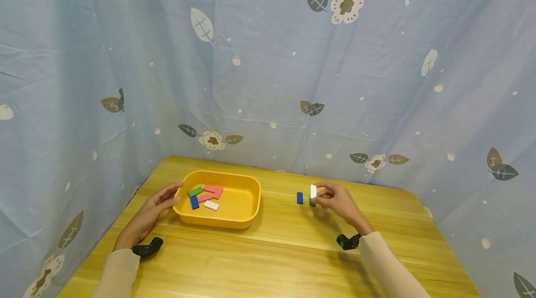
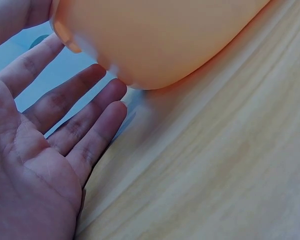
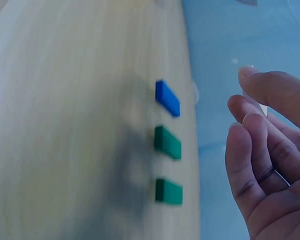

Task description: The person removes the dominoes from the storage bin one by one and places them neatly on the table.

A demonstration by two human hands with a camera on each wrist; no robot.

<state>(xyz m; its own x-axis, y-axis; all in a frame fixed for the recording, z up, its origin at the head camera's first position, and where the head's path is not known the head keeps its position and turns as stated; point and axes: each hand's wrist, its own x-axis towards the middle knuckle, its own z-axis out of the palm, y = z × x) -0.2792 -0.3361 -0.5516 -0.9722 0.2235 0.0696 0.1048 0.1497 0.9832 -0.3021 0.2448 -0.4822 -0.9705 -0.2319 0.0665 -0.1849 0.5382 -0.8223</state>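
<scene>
My right hand [image 1: 337,202] pinches a white rectangular block [image 1: 313,191] between thumb and fingers, upright above the table. In the right wrist view only a sliver of that block shows past the fingers. Below the hand, a blue block [image 3: 167,98] and two green blocks [image 3: 168,143] stand in a row; in the head view one green block is hidden. My left hand [image 1: 152,209] touches the left end of a yellow tray [image 1: 247,201]. Seen from the left wrist, its fingers lie nearly straight, their tips against the tray's outer wall.
Inside the tray lie a green block [image 1: 195,191], a blue block [image 1: 194,202], a white block [image 1: 211,205] and several pink blocks [image 1: 204,198]. The wooden table [image 1: 251,261] meets a blue patterned curtain [image 1: 268,79] along its back edge.
</scene>
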